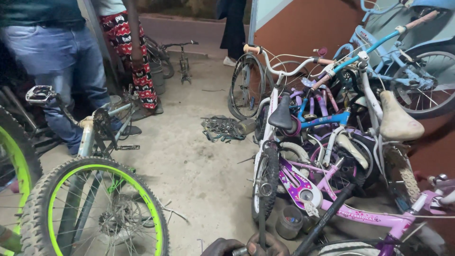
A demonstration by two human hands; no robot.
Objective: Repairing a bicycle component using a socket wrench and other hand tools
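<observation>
Both hands, left hand (222,246) and right hand (268,245), closed together at the bottom frame edge around a thin dark metal rod (261,223), its long axis running straight up from the fists.

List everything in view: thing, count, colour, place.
Upturned bicycle: one, pale frame, lime-rimmed wheels, left foreground.
Children's bicycles: a tangled stack, exact count unclear; pink, purple, white, light blue; right side against the wall.
Loose wheel: one, dark tyre, leaning by the wall corner, centre.
Small bicycle: one, dark, far back.
Scrap pile: one, dark, on the concrete floor, centre.
Small tub: one, clear, on the floor by the pink bike.
People: three standing, top edge: blue jeans, red patterned trousers, dark clothing.
Hands: bottom edge, gripping a thin dark rod; mostly cropped.
</observation>
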